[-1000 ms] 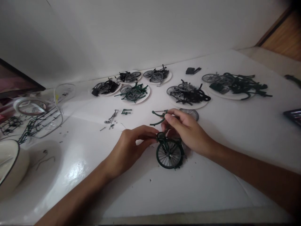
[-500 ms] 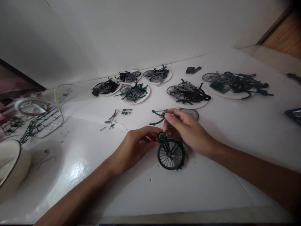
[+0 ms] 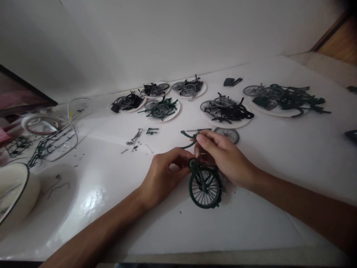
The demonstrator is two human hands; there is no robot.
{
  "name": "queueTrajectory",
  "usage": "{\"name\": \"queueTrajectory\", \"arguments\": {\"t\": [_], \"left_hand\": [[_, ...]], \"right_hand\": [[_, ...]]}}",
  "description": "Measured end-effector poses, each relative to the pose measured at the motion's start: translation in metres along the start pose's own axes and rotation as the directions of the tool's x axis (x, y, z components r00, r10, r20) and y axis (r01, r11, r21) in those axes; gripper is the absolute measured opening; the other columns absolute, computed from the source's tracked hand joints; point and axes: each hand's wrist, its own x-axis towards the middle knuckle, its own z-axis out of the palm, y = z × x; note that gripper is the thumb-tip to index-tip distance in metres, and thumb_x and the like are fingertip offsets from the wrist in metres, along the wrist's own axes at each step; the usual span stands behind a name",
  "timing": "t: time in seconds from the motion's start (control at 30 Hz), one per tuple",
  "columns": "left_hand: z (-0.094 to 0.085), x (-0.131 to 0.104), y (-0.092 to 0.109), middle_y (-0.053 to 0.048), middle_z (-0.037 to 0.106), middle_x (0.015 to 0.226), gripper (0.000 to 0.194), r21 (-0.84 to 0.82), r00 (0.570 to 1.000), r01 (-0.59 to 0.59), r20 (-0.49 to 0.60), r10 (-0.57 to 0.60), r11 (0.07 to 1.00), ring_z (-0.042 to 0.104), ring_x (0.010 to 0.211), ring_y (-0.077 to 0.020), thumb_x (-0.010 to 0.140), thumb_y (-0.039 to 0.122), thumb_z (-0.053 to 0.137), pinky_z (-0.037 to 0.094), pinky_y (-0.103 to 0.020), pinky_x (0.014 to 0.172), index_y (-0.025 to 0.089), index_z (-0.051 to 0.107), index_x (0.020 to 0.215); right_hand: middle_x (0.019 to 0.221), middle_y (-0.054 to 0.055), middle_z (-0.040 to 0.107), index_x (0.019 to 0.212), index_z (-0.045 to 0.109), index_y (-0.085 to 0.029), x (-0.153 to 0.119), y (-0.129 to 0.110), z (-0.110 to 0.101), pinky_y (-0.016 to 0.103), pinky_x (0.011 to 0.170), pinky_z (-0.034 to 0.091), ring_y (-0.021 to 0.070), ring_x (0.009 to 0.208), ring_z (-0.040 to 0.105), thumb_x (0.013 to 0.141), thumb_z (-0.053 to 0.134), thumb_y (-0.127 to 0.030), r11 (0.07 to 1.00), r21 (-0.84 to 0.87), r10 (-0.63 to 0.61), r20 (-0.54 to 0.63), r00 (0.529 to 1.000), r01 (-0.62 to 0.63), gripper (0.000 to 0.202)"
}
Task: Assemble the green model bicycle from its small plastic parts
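Observation:
Both hands are on a partly assembled dark green model bicycle (image 3: 205,186), its spoked wheel with green rim hanging toward me. My left hand (image 3: 170,173) pinches it near a small round part above that wheel. My right hand (image 3: 223,154) is closed round the frame; its fingers hide much of the middle. A curved green frame tube (image 3: 189,143) sticks out to the left past the right fingertips. Just behind the right hand lies a loose grey spoked wheel (image 3: 228,135) on the white table (image 3: 134,223).
Several paper plates (image 3: 242,123) of black, grey and green bicycle parts stand along the back. Small grey pieces (image 3: 135,138) and a green part (image 3: 152,131) lie left of centre. A cream bowl (image 3: 32,193), part frames (image 3: 52,141) and a tape roll (image 3: 41,124) are at the left.
The view has shifted a little. The wheel end of the model bicycle appears slightly lower and turned; both hands keep their hold.

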Motion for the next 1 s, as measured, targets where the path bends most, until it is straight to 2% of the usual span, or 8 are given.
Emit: {"name": "queueTrajectory", "arguments": {"t": [0.23,0.37,0.57,0.67,0.73,0.8,0.9,1.0], "left_hand": [[0.0,-0.001,0.0,0.0,0.068,0.081,0.014,0.089,0.999,-0.034,0.012,0.033,0.995,0.061,0.068,-0.008,0.088,0.015,0.065,0.049,-0.017,0.059,0.017,0.066,0.102],[0.0,-0.001,0.001,0.003,0.066,0.078,0.021,0.171,0.999,-0.039,0.031,0.035,0.984,0.057,0.065,-0.0063,0.087,0.01,0.064,0.045,-0.016,0.059,0.019,0.064,0.106],[-0.017,-0.002,0.012,-0.001,0.068,0.095,0.03,0.327,0.985,-0.147,0.136,0.108,0.933,0.061,0.072,-0.0067,0.089,0.006,0.056,0.047,-0.019,0.065,0.018,0.06,0.116],[-0.023,-0.002,0.02,-0.003,0.066,0.096,0.024,0.339,0.973,-0.227,0.118,0.198,0.913,0.061,0.074,-0.0079,0.089,0.016,0.063,0.05,-0.02,0.066,0.014,0.061,0.113],[-0.023,-0.002,0.024,-0.006,0.066,0.101,0.033,0.362,0.957,-0.29,0.123,0.263,0.886,0.062,0.081,-0.0106,0.085,0.027,0.073,0.053,-0.022,0.068,0.013,0.061,0.112],[-0.02,-0.001,0.024,-0.008,0.065,0.108,0.037,0.421,0.94,-0.34,0.148,0.306,0.841,0.063,0.089,-0.0135,0.083,0.031,0.075,0.054,-0.024,0.07,0.013,0.062,0.112],[-0.015,-0.001,0.023,-0.008,0.065,0.107,0.026,0.472,0.927,-0.376,0.178,0.331,0.798,0.063,0.093,-0.0133,0.088,0.024,0.069,0.054,-0.024,0.07,0.012,0.063,0.11],[-0.015,-0.002,0.022,-0.008,0.065,0.109,0.025,0.457,0.923,-0.386,0.193,0.334,0.802,0.063,0.095,-0.0126,0.089,0.021,0.067,0.055,-0.023,0.074,0.012,0.063,0.112]], "right_hand": [[0.077,-0.002,0.058,0.086,0.057,-0.021,0.001,0.002,0.0,0.022,0.07,0.051,0.0105,0.071,0.057,0.096,0.053,-0.048,0.997,-0.07,-0.039,0.013,0.999,0.04,0.03],[0.078,-0.002,0.058,0.088,0.057,-0.021,0.001,0.003,-0.001,0.022,0.068,0.051,0.0106,0.071,0.057,0.096,0.053,-0.049,0.992,-0.122,-0.04,-0.006,0.999,0.039,0.029],[0.079,-0.001,0.059,0.085,0.057,-0.021,0.0,0.002,-0.001,0.023,0.069,0.052,0.0114,0.073,0.058,0.097,0.052,-0.047,0.987,-0.151,-0.054,0.002,0.999,0.054,0.029],[0.078,-0.002,0.06,0.085,0.056,-0.021,0.0,0.003,-0.002,0.023,0.068,0.051,0.0114,0.073,0.058,0.098,0.051,-0.047,0.987,-0.144,-0.065,0.023,0.998,0.067,0.029],[0.078,-0.002,0.06,0.086,0.056,-0.021,0.0,0.004,-0.002,0.023,0.067,0.049,0.0112,0.072,0.058,0.097,0.051,-0.047,0.987,-0.139,-0.072,0.027,0.997,0.075,0.028],[0.078,-0.002,0.06,0.087,0.056,-0.022,0.001,0.004,-0.002,0.023,0.068,0.049,0.011,0.072,0.058,0.097,0.051,-0.047,0.988,-0.134,-0.074,0.032,0.997,0.078,0.028],[0.079,-0.002,0.059,0.087,0.055,-0.022,0.001,0.004,-0.002,0.023,0.068,0.048,0.0103,0.072,0.057,0.098,0.051,-0.046,0.989,-0.134,-0.063,0.048,0.997,0.068,0.027],[0.079,-0.002,0.059,0.087,0.054,-0.022,0.001,0.004,-0.002,0.023,0.068,0.047,0.0101,0.072,0.056,0.098,0.05,-0.046,0.987,-0.148,-0.058,0.054,0.997,0.066,0.027]]}}
